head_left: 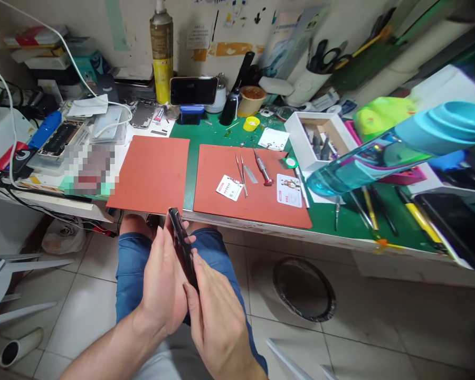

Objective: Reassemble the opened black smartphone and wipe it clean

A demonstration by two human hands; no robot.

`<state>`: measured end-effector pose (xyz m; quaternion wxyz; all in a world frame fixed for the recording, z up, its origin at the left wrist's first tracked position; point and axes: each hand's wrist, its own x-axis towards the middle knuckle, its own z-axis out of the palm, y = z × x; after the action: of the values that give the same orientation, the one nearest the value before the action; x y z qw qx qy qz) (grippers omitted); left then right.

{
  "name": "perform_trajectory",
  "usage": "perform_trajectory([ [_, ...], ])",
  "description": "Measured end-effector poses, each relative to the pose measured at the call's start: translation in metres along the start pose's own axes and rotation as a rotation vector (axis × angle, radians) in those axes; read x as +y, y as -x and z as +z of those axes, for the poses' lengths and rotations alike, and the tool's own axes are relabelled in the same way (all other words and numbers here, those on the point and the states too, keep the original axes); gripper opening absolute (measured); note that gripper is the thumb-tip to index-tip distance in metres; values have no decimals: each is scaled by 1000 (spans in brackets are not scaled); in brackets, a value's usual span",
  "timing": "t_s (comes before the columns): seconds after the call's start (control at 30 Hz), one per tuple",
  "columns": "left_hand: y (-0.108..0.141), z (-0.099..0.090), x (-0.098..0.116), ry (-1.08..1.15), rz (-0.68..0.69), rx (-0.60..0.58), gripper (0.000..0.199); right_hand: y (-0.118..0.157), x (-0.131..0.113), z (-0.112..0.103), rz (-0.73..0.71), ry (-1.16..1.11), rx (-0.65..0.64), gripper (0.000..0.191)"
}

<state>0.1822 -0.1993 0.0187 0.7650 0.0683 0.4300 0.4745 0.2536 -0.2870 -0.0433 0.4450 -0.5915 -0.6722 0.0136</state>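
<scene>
Between my two hands, above my lap and just in front of the bench edge, a black smartphone [182, 240] stands tilted on its side. My left hand [162, 285] is wrapped along its left face, with fingertips showing past the far edge. My right hand [217, 309] presses against the other face with its fingers together. On the right red-brown mat [221, 203] lie tweezers [243, 177], a screwdriver [263, 168] with a red end, and two white printed cards [229, 188] [288, 191]. The left red-brown mat [150, 174] lies bare beside it.
A blue water bottle [380, 153] leans across the right side, near a white box [316, 137] of tools. Behind the mats are a propped phone [193, 91] and a spray can [162, 58]. A round black-rimmed bin [304, 289] stands on the floor.
</scene>
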Motion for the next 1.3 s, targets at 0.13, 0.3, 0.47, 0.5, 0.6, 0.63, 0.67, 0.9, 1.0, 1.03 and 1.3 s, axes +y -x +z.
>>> perform_trajectory([
  [0.13, 2, 0, -3, 16, 4, 50, 37, 3, 0, 2, -99, 85, 20, 65],
  [0.3, 0, -5, -5, 21, -25, 29, 36, 4, 3, 1, -144, 134, -1, 65],
  [0.47, -3, -13, -6, 11, -24, 2, 32, 3, 5, 2, -123, 90, 15, 63],
  [0.5, -4, -15, -7, -6, -13, -17, 35, 3, 6, 2, -115, 76, 19, 63],
  [0.6, -5, -20, -9, -57, 21, -72, 49, 3, 6, 1, -96, 37, 31, 62],
  [0.63, -5, -22, -10, -71, 24, -83, 52, 3, 6, 0, -89, 27, 29, 62],
  [0.67, -5, -23, -11, -85, 23, -91, 54, 3, 6, -1, -83, 21, 26, 62],
  [0.9, -2, -30, -8, -258, 43, -206, 78, -2, 5, -5, -35, -28, 47, 66],
  [1.0, -2, -33, -5, -317, 41, -237, 86, -4, 5, -6, -21, -37, 42, 67],
  [1.03, -2, -33, -5, -329, 41, -243, 87, -4, 5, -7, -20, -34, 40, 67],
  [1.3, -2, -37, -5, -342, 25, -230, 87, -3, 6, -6, -31, 5, 42, 68],
])
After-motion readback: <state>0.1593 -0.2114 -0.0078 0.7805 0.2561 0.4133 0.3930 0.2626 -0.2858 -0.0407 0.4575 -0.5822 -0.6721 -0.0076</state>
